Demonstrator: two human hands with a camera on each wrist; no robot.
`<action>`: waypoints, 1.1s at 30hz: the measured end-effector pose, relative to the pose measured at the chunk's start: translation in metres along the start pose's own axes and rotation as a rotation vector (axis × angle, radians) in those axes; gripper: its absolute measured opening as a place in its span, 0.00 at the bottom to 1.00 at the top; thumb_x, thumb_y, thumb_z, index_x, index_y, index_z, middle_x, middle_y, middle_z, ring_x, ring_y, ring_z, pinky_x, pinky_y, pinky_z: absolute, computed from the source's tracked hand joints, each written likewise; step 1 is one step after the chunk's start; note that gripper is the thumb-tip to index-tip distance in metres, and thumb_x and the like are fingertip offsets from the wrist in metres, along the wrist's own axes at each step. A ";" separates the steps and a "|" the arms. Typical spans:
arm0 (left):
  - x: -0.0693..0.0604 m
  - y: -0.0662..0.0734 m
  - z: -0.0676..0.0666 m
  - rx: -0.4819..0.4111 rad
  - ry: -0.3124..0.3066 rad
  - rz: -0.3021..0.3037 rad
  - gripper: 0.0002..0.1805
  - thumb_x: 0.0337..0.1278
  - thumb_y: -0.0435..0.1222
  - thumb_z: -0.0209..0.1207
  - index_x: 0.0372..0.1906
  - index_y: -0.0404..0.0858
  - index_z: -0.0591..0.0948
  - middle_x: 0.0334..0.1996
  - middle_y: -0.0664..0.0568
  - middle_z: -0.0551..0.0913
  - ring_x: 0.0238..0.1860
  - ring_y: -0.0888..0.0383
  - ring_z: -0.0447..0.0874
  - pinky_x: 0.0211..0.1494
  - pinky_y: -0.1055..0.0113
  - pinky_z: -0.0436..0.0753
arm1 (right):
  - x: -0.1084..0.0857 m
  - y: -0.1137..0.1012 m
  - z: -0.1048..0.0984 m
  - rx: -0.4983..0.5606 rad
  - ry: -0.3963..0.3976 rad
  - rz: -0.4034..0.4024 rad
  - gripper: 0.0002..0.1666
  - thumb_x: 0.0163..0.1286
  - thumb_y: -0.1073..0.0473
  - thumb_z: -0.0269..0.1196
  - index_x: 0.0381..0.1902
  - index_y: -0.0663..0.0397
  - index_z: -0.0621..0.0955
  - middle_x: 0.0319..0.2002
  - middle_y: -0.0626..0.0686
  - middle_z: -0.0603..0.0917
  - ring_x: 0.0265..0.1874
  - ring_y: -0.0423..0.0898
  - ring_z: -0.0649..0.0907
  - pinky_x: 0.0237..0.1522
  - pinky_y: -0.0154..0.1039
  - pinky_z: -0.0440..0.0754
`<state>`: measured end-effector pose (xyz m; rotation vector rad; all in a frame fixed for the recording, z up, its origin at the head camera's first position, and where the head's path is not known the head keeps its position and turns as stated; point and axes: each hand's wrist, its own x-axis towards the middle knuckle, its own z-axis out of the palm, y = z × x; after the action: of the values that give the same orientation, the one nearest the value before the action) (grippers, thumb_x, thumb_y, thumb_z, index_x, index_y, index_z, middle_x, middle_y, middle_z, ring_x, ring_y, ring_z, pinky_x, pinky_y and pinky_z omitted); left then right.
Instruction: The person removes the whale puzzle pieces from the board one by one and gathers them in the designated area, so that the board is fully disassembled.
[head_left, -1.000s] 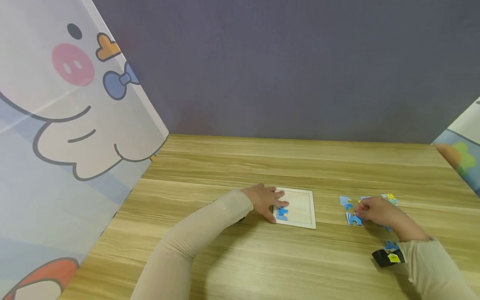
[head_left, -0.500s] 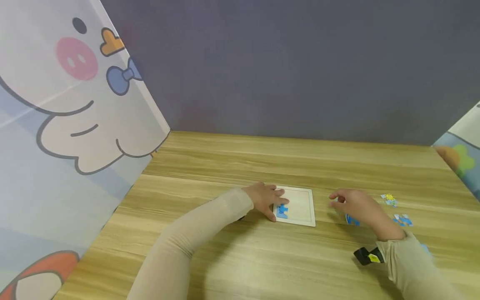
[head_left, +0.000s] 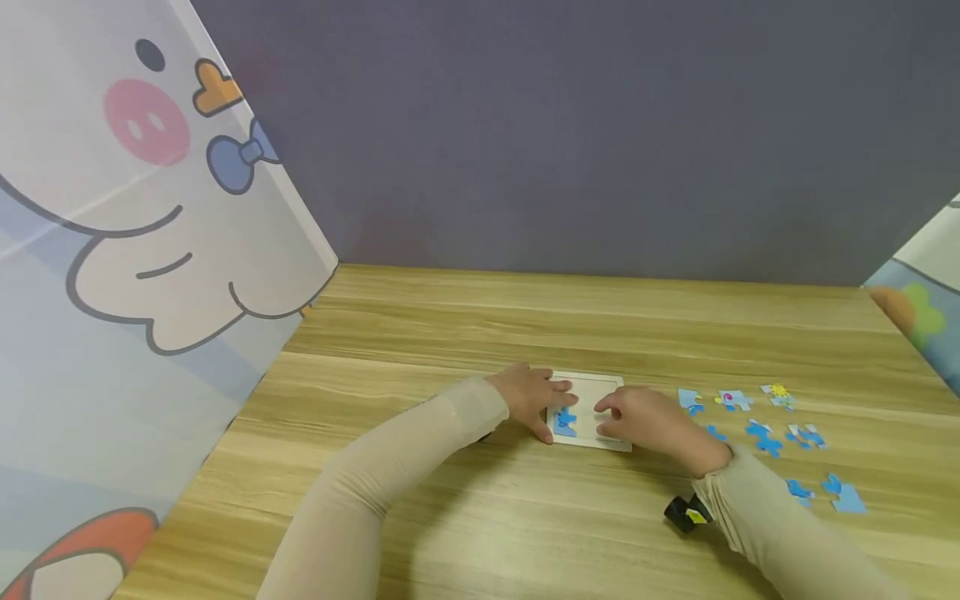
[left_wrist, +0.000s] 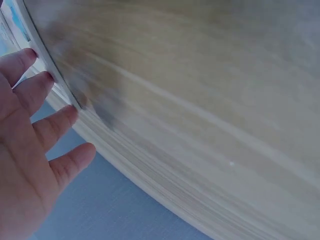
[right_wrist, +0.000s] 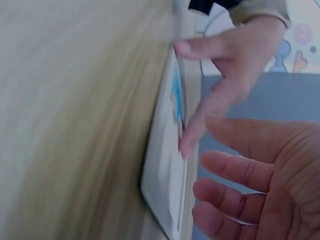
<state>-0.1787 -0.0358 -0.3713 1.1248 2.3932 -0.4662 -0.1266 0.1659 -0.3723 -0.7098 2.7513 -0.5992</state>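
My left hand [head_left: 527, 398] rests spread over the left side of a pale square puzzle board [head_left: 600, 442], its fingers on the frame. In the board's lower left corner lies a blue puzzle piece [head_left: 565, 425], beside the left fingertips. My right hand [head_left: 651, 421] hovers at the board's right edge, thumb and index finger apart. In the right wrist view its fingers [right_wrist: 227, 167] are loosely bent, and no piece shows between them. The left wrist view has the left fingers [left_wrist: 55, 127] along the board's edge [left_wrist: 55, 70].
Several loose pieces lie to the right on the wooden table [head_left: 480, 517], among them one with a yellow sun [head_left: 780, 392], one with a pink spiral [head_left: 731, 400] and a light blue one [head_left: 847, 496]. A grey panel [head_left: 570, 142] stands behind.
My right hand has left the loose pieces and moved left to the board, uncovering them. The pieces it was over lie on the table. The left hand has stayed in place.
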 end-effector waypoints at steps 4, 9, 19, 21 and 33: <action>0.001 -0.001 0.002 0.012 -0.010 0.000 0.45 0.55 0.66 0.51 0.76 0.60 0.50 0.75 0.65 0.44 0.75 0.58 0.42 0.72 0.55 0.53 | 0.007 -0.008 0.005 -0.014 -0.024 -0.002 0.18 0.60 0.58 0.67 0.46 0.63 0.84 0.25 0.45 0.75 0.18 0.37 0.69 0.21 0.34 0.69; 0.002 -0.002 0.005 0.014 -0.023 0.010 0.45 0.55 0.66 0.49 0.76 0.60 0.48 0.76 0.65 0.41 0.75 0.58 0.40 0.72 0.56 0.53 | 0.015 -0.013 0.011 -0.022 -0.027 -0.044 0.09 0.58 0.61 0.67 0.21 0.57 0.80 0.18 0.42 0.69 0.15 0.36 0.62 0.18 0.31 0.61; 0.001 -0.004 0.005 -0.004 -0.025 0.006 0.46 0.56 0.66 0.49 0.76 0.60 0.47 0.76 0.65 0.41 0.75 0.59 0.40 0.72 0.56 0.54 | 0.027 -0.021 0.018 -0.057 -0.039 -0.009 0.17 0.56 0.62 0.67 0.14 0.49 0.72 0.13 0.42 0.62 0.15 0.39 0.61 0.19 0.33 0.57; 0.000 -0.004 0.005 -0.010 -0.022 0.005 0.46 0.56 0.66 0.49 0.76 0.60 0.47 0.76 0.65 0.41 0.75 0.59 0.40 0.72 0.55 0.54 | 0.028 -0.023 0.018 -0.093 -0.040 0.002 0.09 0.56 0.59 0.68 0.20 0.52 0.80 0.16 0.43 0.73 0.17 0.40 0.69 0.19 0.35 0.66; -0.005 -0.004 0.004 -0.076 -0.013 0.013 0.44 0.57 0.65 0.50 0.76 0.60 0.48 0.75 0.66 0.41 0.75 0.59 0.38 0.72 0.54 0.55 | 0.029 -0.029 0.016 -0.109 -0.009 0.062 0.06 0.57 0.58 0.70 0.32 0.53 0.86 0.33 0.48 0.86 0.33 0.49 0.84 0.30 0.47 0.81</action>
<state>-0.1778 -0.0433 -0.3713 1.0997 2.3702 -0.3734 -0.1346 0.1225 -0.3769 -0.6463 2.8033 -0.4355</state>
